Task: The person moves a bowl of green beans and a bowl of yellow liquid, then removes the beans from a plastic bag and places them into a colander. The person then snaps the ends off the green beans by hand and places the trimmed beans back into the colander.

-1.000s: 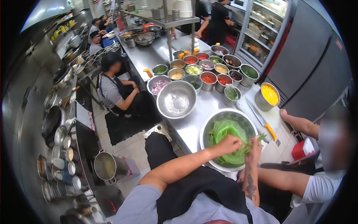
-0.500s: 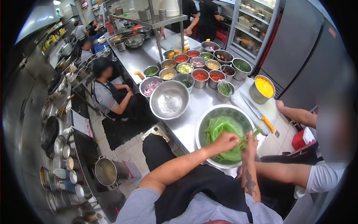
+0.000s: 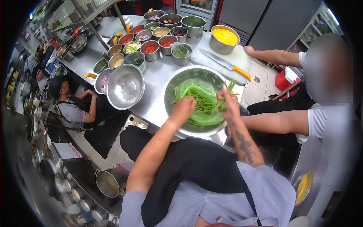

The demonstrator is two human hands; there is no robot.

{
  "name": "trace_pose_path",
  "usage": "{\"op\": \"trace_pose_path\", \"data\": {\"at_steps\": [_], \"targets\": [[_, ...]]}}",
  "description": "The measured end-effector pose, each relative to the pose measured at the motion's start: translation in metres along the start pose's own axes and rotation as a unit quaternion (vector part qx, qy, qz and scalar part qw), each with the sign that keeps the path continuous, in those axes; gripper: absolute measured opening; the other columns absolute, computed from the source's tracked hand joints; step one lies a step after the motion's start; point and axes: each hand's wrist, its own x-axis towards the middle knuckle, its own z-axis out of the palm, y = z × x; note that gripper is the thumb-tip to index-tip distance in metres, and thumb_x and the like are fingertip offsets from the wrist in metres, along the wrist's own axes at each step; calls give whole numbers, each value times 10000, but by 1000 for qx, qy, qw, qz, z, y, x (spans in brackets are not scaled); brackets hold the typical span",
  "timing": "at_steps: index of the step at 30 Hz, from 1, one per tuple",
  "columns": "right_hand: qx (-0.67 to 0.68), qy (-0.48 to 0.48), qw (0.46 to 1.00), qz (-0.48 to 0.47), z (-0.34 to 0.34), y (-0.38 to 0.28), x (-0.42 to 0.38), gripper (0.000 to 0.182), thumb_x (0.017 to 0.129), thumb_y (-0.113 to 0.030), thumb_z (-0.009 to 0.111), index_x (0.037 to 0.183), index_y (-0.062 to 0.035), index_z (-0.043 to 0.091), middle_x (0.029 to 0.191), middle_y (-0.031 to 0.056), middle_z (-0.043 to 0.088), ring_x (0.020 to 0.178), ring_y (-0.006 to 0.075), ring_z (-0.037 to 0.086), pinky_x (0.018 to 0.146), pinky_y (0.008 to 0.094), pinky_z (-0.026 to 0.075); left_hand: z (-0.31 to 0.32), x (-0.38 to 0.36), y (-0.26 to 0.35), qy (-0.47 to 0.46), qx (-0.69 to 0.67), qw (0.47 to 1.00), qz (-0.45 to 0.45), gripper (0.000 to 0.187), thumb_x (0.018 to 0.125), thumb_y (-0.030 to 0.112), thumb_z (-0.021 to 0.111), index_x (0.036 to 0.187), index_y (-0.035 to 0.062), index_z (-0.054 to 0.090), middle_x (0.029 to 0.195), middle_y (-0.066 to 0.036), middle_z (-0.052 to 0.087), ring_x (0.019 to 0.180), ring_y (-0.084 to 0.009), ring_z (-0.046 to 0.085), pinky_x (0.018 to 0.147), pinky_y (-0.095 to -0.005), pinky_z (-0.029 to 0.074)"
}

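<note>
A perforated steel colander [image 3: 196,72] sits on the steel counter [image 3: 153,87] in front of me, lined with a green plastic bag [image 3: 189,89] full of green beans [image 3: 204,104]. My left hand [image 3: 184,107] reaches into the bag, fingers curled down among the beans; whether it grips any is hidden. My right hand [image 3: 227,99] is over the colander's right rim, closed around a small bunch of green beans [image 3: 229,87] that sticks up out of the fist.
A big empty steel bowl [image 3: 125,86] stands left of the colander. Several small tubs of chopped ingredients [image 3: 150,48] line the counter behind. A yellow-handled knife [image 3: 227,65] lies on a white board. A person in white [image 3: 321,113] sits at my right; another person [image 3: 72,108] sits below left.
The view has swung, so the counter now sits higher and more central. My left hand dropped from the bunch into the bag of beans; my right hand still holds its bunch.
</note>
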Motion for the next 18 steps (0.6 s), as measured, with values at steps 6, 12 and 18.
{"op": "trace_pose_path", "data": {"at_steps": [6, 12, 18], "targets": [[-66, 42, 994, 72, -6, 9, 2, 177, 915, -275, 678, 965, -145, 569, 722, -52, 560, 591, 63, 499, 474, 222, 381, 12, -19, -5, -103, 214, 968, 81, 170, 762, 134, 630, 877, 10, 633, 890, -197, 636, 861, -376, 631, 751, -477, 509], [-138, -47, 989, -27, 0, 28, 5, 119, 909, -91, 651, 986, -37, 577, 755, -7, 545, 671, 85, 488, 631, 219, 390, 7, -28, -4, -47, 253, 957, 136, 122, 742, 26, 568, 848, 6, 625, 785, -189, 643, 765, -378, 644, 694, -470, 513], [-266, -104, 956, -71, 3, 34, 6, 114, 912, -124, 650, 977, -49, 594, 753, -11, 555, 654, 66, 495, 573, 219, 392, -5, -24, 5, -60, 257, 955, 135, 100, 752, 38, 581, 798, 13, 666, 719, -191, 648, 732, -369, 659, 664, -474, 514]]}}
